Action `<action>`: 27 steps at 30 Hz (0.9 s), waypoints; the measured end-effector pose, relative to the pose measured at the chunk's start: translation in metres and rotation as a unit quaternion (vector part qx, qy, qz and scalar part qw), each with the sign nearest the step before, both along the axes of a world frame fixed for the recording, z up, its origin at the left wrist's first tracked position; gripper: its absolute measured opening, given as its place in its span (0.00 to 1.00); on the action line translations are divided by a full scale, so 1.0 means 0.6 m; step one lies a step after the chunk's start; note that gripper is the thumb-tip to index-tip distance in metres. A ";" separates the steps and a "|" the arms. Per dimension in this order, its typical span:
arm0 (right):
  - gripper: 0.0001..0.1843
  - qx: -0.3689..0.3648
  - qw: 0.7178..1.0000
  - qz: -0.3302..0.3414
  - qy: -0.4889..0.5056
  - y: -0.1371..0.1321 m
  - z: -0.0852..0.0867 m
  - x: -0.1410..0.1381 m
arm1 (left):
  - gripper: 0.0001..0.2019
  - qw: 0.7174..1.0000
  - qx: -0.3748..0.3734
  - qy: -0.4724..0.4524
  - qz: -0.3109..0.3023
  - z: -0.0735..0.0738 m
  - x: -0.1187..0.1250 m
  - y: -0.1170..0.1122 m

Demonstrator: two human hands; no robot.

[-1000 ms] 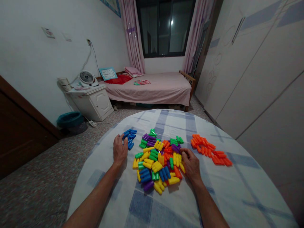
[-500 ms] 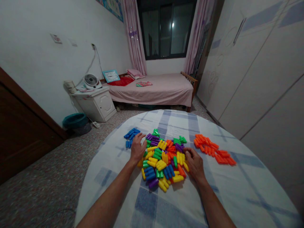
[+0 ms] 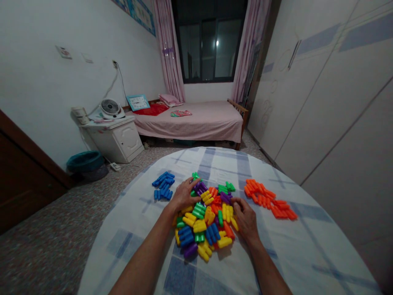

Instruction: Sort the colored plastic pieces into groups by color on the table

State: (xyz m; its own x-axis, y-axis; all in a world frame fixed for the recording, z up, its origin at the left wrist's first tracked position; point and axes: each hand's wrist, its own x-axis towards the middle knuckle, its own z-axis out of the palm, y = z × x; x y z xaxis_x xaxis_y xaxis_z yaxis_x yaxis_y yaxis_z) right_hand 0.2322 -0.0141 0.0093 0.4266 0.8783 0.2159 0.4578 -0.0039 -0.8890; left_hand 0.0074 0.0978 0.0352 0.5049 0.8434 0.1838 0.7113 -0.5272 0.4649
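A heap of plastic peg-shaped building pieces (image 3: 205, 217) in yellow, green, purple, blue and orange lies on a round table with a checked blue-and-white cloth (image 3: 288, 250). My left hand (image 3: 184, 196) rests with spread fingers on the heap's upper left edge, between it and a group of blue pieces (image 3: 162, 185). My right hand (image 3: 245, 219) curls against the heap's right edge, touching yellow pieces, and its fingers hide whatever lies under them. To its upper right lies a group of orange pieces (image 3: 267, 200), apart from the heap.
Beyond the table's far edge stand a pink-covered bed (image 3: 196, 127) and a white bedside cabinet (image 3: 113, 141) carrying a small fan (image 3: 109, 108). A teal basket (image 3: 84, 162) sits on the speckled floor at left. A tall white wardrobe (image 3: 325, 106) fills the right side.
My left hand has moved right, from beside the blue pieces onto the heap's upper left edge. My right hand stays at the heap's right edge. The view has tilted slightly.
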 end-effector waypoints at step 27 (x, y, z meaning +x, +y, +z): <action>0.17 -0.005 1.000 -0.001 -0.005 0.000 -0.002 0.001 | 0.08 0.983 0.020 -0.175 0.047 -0.009 0.012 0.027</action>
